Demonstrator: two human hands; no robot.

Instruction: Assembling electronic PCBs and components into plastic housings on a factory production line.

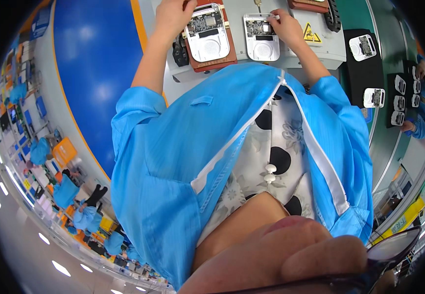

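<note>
A white device housing (210, 48) with a dark circuit board and a round speaker grille lies on a brown fixture (200, 65) on the grey worktop. My left hand (172, 18) is at its upper left corner, fingers bent together. The picture's edge cuts that hand off, and anything in its fingers is hidden. To the right, a second white device housing (263, 50), also with its circuit board showing, lies under a metal tip (258, 4). My right hand (286, 27) pinches at this housing's upper right corner.
A yellow warning triangle (312, 34) marks the grey surface right of my right hand. Beyond stands a black mat (362, 71) with two white housings. At far right, a co-worker's hand (408, 126) is by black trays of housings. A blue panel (100, 73) fills the left.
</note>
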